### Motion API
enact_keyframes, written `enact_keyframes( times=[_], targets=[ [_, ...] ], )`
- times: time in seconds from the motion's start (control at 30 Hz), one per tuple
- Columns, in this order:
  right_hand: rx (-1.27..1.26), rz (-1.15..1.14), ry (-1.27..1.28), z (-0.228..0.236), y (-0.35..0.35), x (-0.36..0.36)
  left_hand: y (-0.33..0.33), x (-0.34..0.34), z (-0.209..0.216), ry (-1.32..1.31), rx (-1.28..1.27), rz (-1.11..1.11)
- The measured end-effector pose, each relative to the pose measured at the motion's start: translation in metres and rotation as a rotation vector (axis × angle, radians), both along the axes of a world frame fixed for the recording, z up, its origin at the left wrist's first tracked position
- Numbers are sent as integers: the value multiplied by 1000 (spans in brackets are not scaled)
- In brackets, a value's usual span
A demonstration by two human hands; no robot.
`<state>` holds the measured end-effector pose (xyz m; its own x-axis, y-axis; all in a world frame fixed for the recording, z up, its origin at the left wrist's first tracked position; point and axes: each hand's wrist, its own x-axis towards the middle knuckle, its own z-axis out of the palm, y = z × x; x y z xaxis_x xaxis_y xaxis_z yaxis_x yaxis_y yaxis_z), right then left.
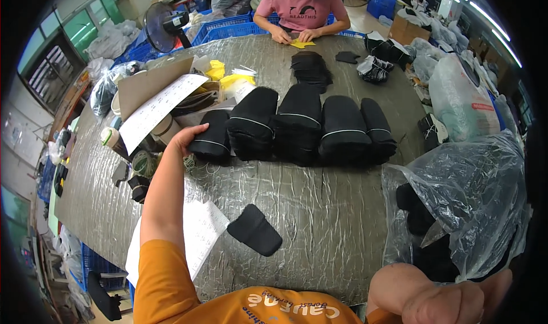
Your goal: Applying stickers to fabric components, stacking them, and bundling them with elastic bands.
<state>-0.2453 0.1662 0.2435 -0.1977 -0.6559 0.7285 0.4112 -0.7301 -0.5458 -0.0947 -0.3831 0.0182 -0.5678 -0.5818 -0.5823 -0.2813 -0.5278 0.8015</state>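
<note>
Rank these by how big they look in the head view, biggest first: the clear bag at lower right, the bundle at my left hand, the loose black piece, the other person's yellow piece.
1. Clear bag
2. Bundle and loose piece: too alike to rank
3. Yellow piece, though it lies farthest away

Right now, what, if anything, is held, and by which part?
The left hand touches the leftmost black bundle on its left side; gripping can't be confirmed. Right hand: cannot tell.
</note>
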Motion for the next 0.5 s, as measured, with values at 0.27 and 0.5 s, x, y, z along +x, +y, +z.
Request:
enact_keyframes(
  times=[0.27,0.5],
  targets=[
    [10,10,2,-5,2,-4,15,-1,31,-125,-274,-149],
    [144,-384,195,-81,-114,-7,81,24,139,-402,-1079,-1091]
  ],
)
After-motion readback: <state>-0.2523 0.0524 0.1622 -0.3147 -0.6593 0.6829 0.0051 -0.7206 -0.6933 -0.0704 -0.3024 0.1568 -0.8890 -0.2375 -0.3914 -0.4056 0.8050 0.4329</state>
